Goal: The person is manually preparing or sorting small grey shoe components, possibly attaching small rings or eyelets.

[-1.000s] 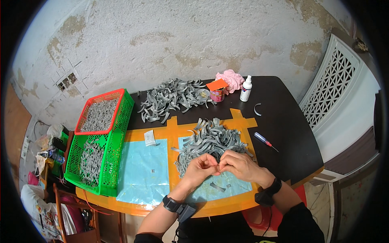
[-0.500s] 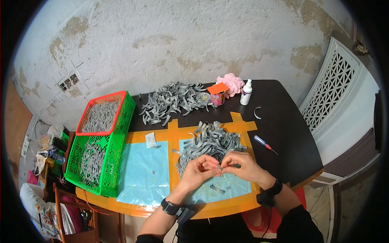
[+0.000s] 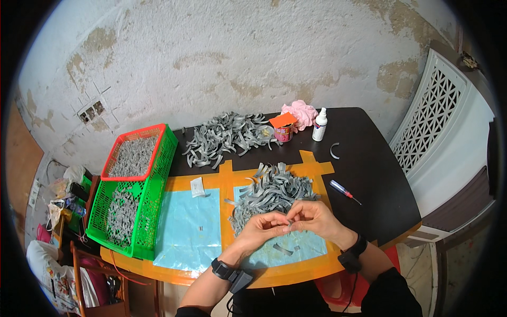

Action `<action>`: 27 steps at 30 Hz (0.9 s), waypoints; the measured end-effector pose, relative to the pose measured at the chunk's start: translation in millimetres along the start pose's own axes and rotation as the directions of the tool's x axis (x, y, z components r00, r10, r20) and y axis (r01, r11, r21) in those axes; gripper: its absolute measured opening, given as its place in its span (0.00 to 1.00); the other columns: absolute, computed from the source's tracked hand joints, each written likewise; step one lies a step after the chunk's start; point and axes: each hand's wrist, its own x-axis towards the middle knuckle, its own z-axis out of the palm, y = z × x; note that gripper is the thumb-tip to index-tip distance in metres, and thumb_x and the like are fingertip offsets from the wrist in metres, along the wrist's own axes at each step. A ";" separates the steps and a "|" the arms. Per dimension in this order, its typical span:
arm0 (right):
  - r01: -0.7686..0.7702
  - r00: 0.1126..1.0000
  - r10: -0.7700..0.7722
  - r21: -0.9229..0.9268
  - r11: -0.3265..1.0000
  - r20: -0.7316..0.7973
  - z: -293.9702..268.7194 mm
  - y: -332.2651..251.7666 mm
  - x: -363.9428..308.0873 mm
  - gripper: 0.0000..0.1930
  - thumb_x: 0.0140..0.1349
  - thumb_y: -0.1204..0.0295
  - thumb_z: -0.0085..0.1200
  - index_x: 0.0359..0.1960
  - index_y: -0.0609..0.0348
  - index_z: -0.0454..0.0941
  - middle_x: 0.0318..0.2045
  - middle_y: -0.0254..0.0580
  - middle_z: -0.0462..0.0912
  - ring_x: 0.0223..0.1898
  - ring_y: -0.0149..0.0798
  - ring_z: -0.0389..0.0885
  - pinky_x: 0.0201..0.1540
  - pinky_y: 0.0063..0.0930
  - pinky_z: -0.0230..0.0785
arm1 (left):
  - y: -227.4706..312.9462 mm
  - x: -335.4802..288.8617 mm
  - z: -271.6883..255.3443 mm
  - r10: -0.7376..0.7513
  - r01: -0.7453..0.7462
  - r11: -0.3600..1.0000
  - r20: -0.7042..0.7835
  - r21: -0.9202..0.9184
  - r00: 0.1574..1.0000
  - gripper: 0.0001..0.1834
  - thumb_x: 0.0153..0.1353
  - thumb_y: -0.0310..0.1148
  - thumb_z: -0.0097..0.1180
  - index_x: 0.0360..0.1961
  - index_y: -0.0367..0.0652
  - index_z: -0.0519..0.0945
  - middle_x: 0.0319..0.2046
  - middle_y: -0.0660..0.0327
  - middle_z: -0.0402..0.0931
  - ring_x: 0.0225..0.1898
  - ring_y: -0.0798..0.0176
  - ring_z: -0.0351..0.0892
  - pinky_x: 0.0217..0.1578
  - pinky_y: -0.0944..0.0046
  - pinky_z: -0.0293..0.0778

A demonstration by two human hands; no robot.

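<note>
Fingertip work on a small grey strip [image 3: 289, 226], pinched between left hand [image 3: 260, 231] and right hand [image 3: 316, 217]; keep both closed grips firm, low over the near blue mat [image 3: 303, 247].

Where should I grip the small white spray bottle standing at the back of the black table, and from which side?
Probably best to take the white spray bottle around its straight lower body, below the narrow cap, since it stands upright. Come from its right, where the black table shows bare; the pink cloth bundle and the orange-lidded red cup crowd its left.
</note>
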 end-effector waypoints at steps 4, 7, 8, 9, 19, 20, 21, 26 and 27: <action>-0.092 0.996 0.092 0.009 0.996 0.002 -4.3 2.3 -1.9 0.07 0.55 0.81 0.61 0.32 0.61 0.75 0.32 0.28 0.74 0.32 0.21 0.72 0.34 0.17 0.66 | -4.9 2.2 -3.0 0.005 -0.003 0.999 0.035 -0.034 0.999 0.08 0.59 0.22 0.58 0.41 0.36 0.79 0.38 0.64 0.79 0.40 0.72 0.76 0.44 0.72 0.71; -0.038 0.999 0.038 0.036 0.999 0.014 -5.2 5.8 -2.5 0.06 0.55 0.81 0.60 0.33 0.62 0.76 0.32 0.29 0.75 0.31 0.22 0.73 0.33 0.18 0.67 | -7.4 3.1 -1.9 0.001 0.006 0.992 0.054 -0.127 0.999 0.08 0.59 0.21 0.58 0.40 0.37 0.79 0.37 0.62 0.79 0.40 0.70 0.78 0.45 0.71 0.73; 0.023 1.000 -0.023 0.028 0.999 0.000 -4.6 6.3 -2.6 0.06 0.55 0.82 0.60 0.32 0.62 0.76 0.32 0.30 0.75 0.32 0.23 0.73 0.33 0.18 0.67 | -7.1 2.0 0.4 0.004 0.005 0.978 0.043 -0.207 0.999 0.08 0.58 0.21 0.58 0.40 0.36 0.78 0.37 0.61 0.79 0.40 0.69 0.79 0.46 0.71 0.75; 0.084 0.996 -0.084 0.018 0.996 -0.014 -4.0 7.0 -2.8 0.06 0.54 0.82 0.61 0.32 0.62 0.76 0.31 0.30 0.75 0.32 0.24 0.74 0.34 0.18 0.67 | -7.6 1.3 2.0 0.006 0.004 0.958 0.032 -0.285 0.999 0.08 0.58 0.20 0.58 0.40 0.36 0.78 0.37 0.60 0.79 0.41 0.67 0.80 0.46 0.71 0.76; 0.375 0.887 -0.461 -0.640 0.670 0.038 3.7 -4.8 -5.4 0.09 0.46 0.86 0.62 0.28 0.57 0.81 0.29 0.35 0.73 0.31 0.32 0.76 0.32 0.21 0.68 | -15.9 1.6 2.9 0.066 -0.066 0.934 -0.012 -0.352 0.998 0.09 0.57 0.21 0.59 0.40 0.37 0.77 0.39 0.57 0.79 0.40 0.66 0.81 0.47 0.68 0.77; 0.399 0.866 -0.496 -0.687 0.607 0.065 3.2 -4.2 -5.4 0.09 0.45 0.85 0.62 0.28 0.57 0.81 0.29 0.35 0.73 0.30 0.32 0.76 0.31 0.21 0.68 | -14.3 1.6 5.6 0.067 -0.078 0.934 -0.042 -0.348 0.997 0.11 0.57 0.21 0.59 0.42 0.37 0.77 0.39 0.57 0.79 0.41 0.66 0.80 0.47 0.68 0.77; 0.419 0.844 -0.528 -0.729 0.541 0.094 2.8 -3.7 -5.5 0.09 0.45 0.85 0.62 0.28 0.58 0.80 0.29 0.36 0.73 0.29 0.33 0.76 0.29 0.22 0.69 | -13.4 1.5 7.8 0.069 -0.089 0.935 -0.072 -0.343 0.995 0.12 0.57 0.21 0.59 0.44 0.38 0.76 0.39 0.57 0.79 0.42 0.66 0.80 0.48 0.67 0.77; 0.518 0.751 -0.631 -0.768 0.377 0.197 5.0 -6.7 -4.4 0.10 0.44 0.85 0.61 0.28 0.59 0.79 0.30 0.37 0.73 0.28 0.34 0.76 0.27 0.25 0.69 | -13.4 0.5 11.6 0.063 -0.084 0.896 -0.062 -0.435 0.996 0.18 0.58 0.20 0.58 0.50 0.40 0.72 0.40 0.58 0.79 0.42 0.66 0.80 0.48 0.67 0.77; 0.541 0.727 -0.650 -0.769 0.342 0.222 5.9 -8.1 -5.0 0.10 0.43 0.85 0.61 0.28 0.60 0.79 0.30 0.37 0.73 0.28 0.35 0.76 0.27 0.26 0.70 | -13.4 0.8 11.4 0.064 -0.080 0.884 -0.050 -0.460 0.997 0.20 0.58 0.20 0.58 0.52 0.40 0.71 0.40 0.58 0.79 0.42 0.66 0.80 0.48 0.67 0.77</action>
